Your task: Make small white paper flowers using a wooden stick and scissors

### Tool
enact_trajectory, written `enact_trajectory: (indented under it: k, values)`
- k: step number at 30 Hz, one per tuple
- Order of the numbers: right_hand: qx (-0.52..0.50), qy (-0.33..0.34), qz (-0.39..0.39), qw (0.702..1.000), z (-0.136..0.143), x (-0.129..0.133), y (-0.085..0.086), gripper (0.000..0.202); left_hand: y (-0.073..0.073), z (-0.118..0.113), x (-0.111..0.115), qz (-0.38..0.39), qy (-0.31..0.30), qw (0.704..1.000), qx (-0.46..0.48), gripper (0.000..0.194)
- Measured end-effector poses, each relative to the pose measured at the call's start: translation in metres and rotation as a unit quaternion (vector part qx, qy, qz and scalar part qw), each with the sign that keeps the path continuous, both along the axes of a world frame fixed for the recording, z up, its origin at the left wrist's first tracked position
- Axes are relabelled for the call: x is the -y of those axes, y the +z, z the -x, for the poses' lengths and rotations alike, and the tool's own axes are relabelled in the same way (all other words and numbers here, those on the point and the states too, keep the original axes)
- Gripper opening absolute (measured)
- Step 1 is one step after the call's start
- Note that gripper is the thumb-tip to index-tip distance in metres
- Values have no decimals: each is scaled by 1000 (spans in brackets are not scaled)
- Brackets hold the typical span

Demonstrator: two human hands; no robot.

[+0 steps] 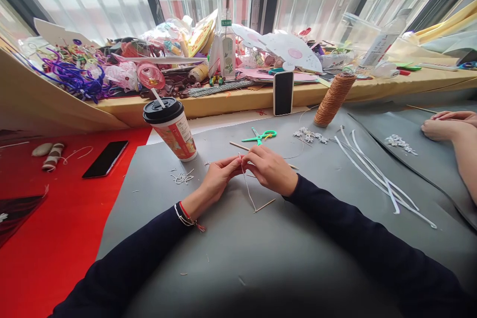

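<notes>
At the middle of the grey mat (208, 243), my left hand (219, 177) and my right hand (269, 169) meet fingertip to fingertip. Both are pinched on a thin white cord (248, 186). The cord hangs down from the fingers to a small wooden stick (265, 205) lying on the mat. Green scissors (266, 135) and another wooden stick (238, 146) lie just beyond my right hand. White cord scraps (182, 178) are left of my left hand.
A paper cup (174, 134) stands left, a black phone (106, 159) on red cloth. Behind are a propped phone (283, 93) and a brown cord spool (334, 99). White strips (380, 174) lie right, near another person's hands (443, 126). A cluttered ledge runs behind.
</notes>
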State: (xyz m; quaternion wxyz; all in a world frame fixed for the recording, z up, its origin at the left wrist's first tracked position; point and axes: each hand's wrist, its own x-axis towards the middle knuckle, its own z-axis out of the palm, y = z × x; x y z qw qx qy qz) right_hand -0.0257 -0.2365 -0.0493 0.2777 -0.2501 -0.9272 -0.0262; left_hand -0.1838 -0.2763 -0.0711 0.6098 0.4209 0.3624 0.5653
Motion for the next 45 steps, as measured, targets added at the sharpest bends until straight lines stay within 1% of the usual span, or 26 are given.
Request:
enact_trajectory:
  k: [3, 7, 9, 14, 18, 21, 22, 24, 26, 28, 30, 32, 34, 38, 42, 45]
  values:
    - [-22, 22, 6, 999, -7, -5, 5, 11, 4, 1, 0, -7, -34, 999, -26, 23]
    - [-36, 25, -14, 999, -13, -8, 10, 12, 6, 4, 0, 5, -59, 996, -59, 26]
    - [-36, 35, -12, 999, -15, -8, 11, 12, 7, 5, 0, 11, -75, 994, -79, 27]
    - [-51, 69, 33, 996, -21, -11, 9, 19, 11, 6, 2, 8, -113, 983, -143, 28]
    - [-82, 110, 89, 987, -24, -13, 3, 13, 14, 8, 3, -15, -139, 963, -231, 28]
    - [-117, 95, 120, 981, -23, -14, -5, 9, 12, 10, 3, -39, -129, 942, -309, 30]
    - [-128, 84, 127, 980, -23, -14, -9, 9, 11, 10, 3, -52, -114, 933, -338, 32]
    - [-147, 60, 142, 977, -22, -15, -15, 8, 7, 11, 3, -103, -63, 909, -399, 32]
    - [-164, 44, 155, 973, -20, -15, -22, 8, 2, 11, 3, -177, 0, 872, -457, 30]
    - [-177, 34, 164, 970, -19, -15, -28, 8, -2, 11, 3, -242, 43, 828, -504, 25]
    - [-178, 31, 169, 969, -19, -16, -32, 9, -5, 13, 2, -280, 53, 793, -538, 23]
    - [-169, 33, 170, 970, -20, -17, -35, 9, -7, 15, 0, -303, 48, 770, -560, 23]
    - [-164, 33, 165, 972, -21, -18, -37, 9, -9, 17, -2, -315, 43, 755, -573, 24]
    - [-167, 33, 154, 973, -22, -18, -38, 9, -10, 20, -5, -333, 42, 741, -582, 23]
    - [-168, 28, 165, 971, -21, -17, -37, 9, -10, 20, -4, -348, 42, 726, -591, 22]
    - [-169, 27, 172, 970, -21, -16, -37, 9, -10, 21, -3, -357, 47, 705, -611, 22]
